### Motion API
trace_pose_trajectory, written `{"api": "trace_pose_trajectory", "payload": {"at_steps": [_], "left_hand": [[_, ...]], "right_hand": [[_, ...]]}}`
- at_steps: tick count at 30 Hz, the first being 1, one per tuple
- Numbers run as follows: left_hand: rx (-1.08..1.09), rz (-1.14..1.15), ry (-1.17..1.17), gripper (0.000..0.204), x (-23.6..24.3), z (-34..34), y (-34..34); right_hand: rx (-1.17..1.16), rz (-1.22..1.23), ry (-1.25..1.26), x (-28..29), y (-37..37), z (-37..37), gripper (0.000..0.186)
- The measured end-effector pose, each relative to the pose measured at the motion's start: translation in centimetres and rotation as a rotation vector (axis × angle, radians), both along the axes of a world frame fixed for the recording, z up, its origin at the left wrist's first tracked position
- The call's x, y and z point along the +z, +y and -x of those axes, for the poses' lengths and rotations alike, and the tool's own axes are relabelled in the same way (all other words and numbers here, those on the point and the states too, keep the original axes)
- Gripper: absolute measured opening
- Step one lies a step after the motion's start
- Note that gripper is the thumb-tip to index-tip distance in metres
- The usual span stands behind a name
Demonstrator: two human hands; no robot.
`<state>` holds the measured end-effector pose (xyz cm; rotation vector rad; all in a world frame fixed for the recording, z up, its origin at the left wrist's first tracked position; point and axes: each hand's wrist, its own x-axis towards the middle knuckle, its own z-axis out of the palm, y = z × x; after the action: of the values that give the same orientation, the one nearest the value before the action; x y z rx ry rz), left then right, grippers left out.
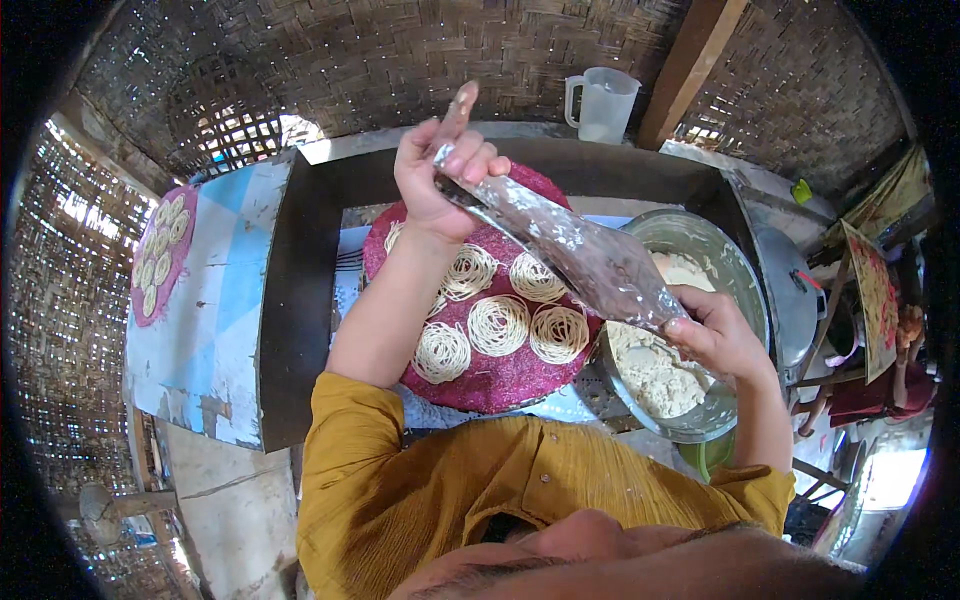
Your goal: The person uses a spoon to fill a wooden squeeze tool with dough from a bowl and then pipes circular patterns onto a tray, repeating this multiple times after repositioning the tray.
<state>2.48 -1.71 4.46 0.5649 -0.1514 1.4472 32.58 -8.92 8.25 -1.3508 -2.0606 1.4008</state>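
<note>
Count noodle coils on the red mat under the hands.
6 visible on the red mat: three across the back row, partly behind the left forearm, three in front. The arm or metal tube may hide more.

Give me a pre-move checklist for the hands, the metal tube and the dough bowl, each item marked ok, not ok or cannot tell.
1. Left hand grips the upper end of the metal tube: ok.
2. Right hand holds the tube's lower end: ok.
3. Lower end sits over the dough bowl: ok.
4. Dough left in the bowl: ok.
5. Free space on the red round mat beside the noodle coils: ok, near edge bare.
6. Tube filled: cannot tell.
</note>
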Motion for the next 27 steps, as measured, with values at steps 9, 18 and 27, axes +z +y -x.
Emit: {"api": "trace_pose_trajectory", "payload": {"at_steps": [9, 18, 27], "left_hand": [[-0.100, 0.234, 1.344, 0.040, -9.3, -5.3, 3.5], [-0.072, 0.040, 1.333, 0.046, -8.8, -6.9, 1.4], [0.333, -0.442, 2.190, 0.057, -8.1, -2.8, -0.4]], "right_hand": [[-0.107, 0.183, 0.181, -1.5, 0.2, -0.2, 0.046], [-0.204, 0.125, 0.241, -3.0, 1.0, -0.9, 0.047], [-0.306, 0.074, 0.319, -3.7, 1.2, -1.7, 0.042]]}}
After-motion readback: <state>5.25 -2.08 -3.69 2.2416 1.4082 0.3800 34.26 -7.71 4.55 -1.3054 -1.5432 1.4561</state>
